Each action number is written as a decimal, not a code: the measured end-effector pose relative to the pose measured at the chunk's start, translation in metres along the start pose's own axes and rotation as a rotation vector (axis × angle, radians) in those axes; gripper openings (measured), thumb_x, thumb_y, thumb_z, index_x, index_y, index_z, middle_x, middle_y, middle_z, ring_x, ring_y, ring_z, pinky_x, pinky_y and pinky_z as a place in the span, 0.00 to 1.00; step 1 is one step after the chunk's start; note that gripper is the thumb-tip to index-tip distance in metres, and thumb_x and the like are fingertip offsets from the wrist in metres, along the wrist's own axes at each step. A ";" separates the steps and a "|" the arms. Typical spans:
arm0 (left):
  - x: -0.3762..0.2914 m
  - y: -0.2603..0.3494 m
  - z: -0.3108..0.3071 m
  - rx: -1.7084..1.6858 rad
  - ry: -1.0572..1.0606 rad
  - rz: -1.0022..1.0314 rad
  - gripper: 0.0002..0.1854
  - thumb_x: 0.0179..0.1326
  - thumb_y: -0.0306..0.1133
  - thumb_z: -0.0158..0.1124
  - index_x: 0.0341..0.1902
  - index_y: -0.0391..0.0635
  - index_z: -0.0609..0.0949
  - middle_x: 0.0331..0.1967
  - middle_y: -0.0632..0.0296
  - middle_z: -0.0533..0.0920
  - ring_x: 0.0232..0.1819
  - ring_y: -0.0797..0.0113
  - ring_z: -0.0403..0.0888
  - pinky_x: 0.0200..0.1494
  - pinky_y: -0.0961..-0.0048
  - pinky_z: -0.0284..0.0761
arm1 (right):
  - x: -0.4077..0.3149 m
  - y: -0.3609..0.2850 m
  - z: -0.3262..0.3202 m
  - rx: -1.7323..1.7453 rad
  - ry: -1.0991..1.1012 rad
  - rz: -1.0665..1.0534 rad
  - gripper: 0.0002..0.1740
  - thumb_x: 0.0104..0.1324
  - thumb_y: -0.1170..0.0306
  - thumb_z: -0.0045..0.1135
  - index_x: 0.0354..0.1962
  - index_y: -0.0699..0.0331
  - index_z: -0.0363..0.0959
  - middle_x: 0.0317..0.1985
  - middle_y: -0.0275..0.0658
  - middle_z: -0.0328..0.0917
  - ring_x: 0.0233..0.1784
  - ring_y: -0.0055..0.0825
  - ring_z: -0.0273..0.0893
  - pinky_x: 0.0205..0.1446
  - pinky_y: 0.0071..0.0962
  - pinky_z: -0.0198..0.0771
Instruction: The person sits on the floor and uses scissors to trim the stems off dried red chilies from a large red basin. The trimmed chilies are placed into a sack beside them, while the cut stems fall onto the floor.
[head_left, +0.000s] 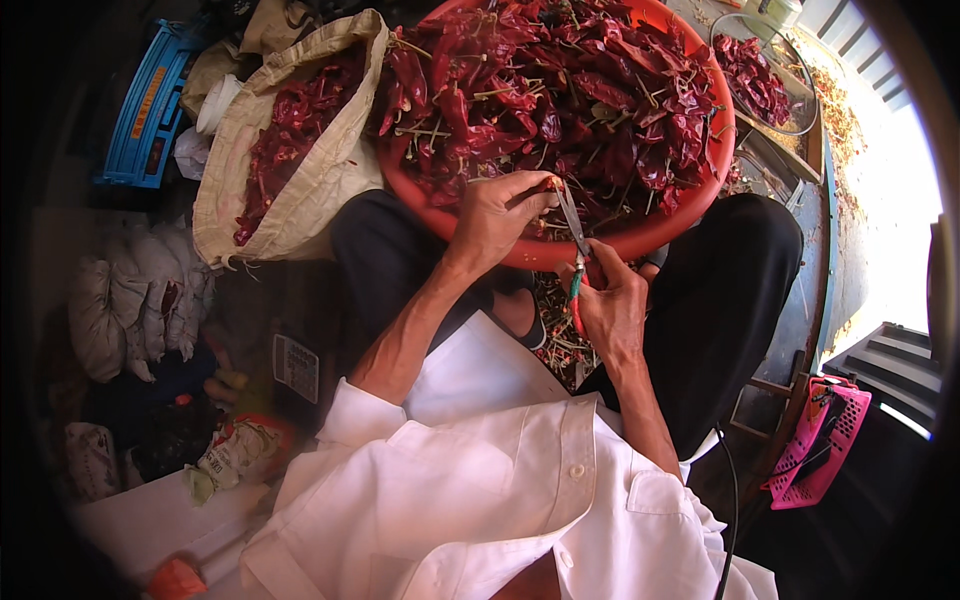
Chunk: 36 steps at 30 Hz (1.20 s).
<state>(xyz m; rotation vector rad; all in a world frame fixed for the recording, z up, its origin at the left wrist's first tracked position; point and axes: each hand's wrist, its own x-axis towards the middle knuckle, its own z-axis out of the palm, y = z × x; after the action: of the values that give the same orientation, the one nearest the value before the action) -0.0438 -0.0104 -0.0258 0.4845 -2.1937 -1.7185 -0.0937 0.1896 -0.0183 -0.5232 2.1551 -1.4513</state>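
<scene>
Between the thumb and fingers of my left hand (495, 214) is a dried red chili pepper (553, 183), with its top end facing right. My right hand (611, 296) grips scissors (574, 225) whose handles are wrapped in red and green. Their blades point up, and the tips are at the pepper's end. Whether the blades touch it I cannot tell. Both hands are over the near rim of a large red plastic basin (525, 253), heaped with dried red chilies (540, 97), many with stems on.
Left of the basin, an open woven sack (300, 217) holds more chilies. A blue plastic crate (139, 112), folded sacks (142, 300) and a calculator (296, 369) are farther left. Cut stems (562, 341) litter the floor below. A pink basket (817, 442) hangs at right.
</scene>
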 end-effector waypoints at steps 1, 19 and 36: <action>0.000 0.000 0.000 -0.011 0.002 0.004 0.13 0.72 0.22 0.64 0.58 0.36 0.84 0.44 0.62 0.88 0.41 0.78 0.85 0.45 0.80 0.84 | 0.000 0.000 0.000 0.003 -0.003 0.012 0.26 0.64 0.64 0.70 0.55 0.71 0.79 0.36 0.52 0.87 0.39 0.37 0.88 0.45 0.33 0.79; -0.001 0.003 0.003 0.181 0.060 0.174 0.10 0.64 0.20 0.69 0.48 0.35 0.87 0.35 0.57 0.90 0.34 0.73 0.88 0.36 0.76 0.82 | 0.003 -0.002 -0.008 -0.045 -0.028 -0.063 0.17 0.64 0.70 0.65 0.50 0.66 0.81 0.29 0.54 0.82 0.33 0.49 0.85 0.38 0.39 0.75; 0.004 -0.006 0.005 0.132 0.009 0.117 0.10 0.65 0.19 0.68 0.49 0.36 0.87 0.37 0.57 0.90 0.38 0.72 0.89 0.39 0.75 0.83 | 0.007 -0.009 -0.017 0.034 -0.138 0.116 0.17 0.62 0.69 0.67 0.45 0.72 0.82 0.26 0.49 0.81 0.28 0.18 0.74 0.38 0.28 0.73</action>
<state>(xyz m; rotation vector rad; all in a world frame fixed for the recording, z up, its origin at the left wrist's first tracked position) -0.0489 -0.0092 -0.0329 0.3859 -2.2912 -1.5166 -0.1087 0.1953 -0.0052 -0.4644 2.0155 -1.3470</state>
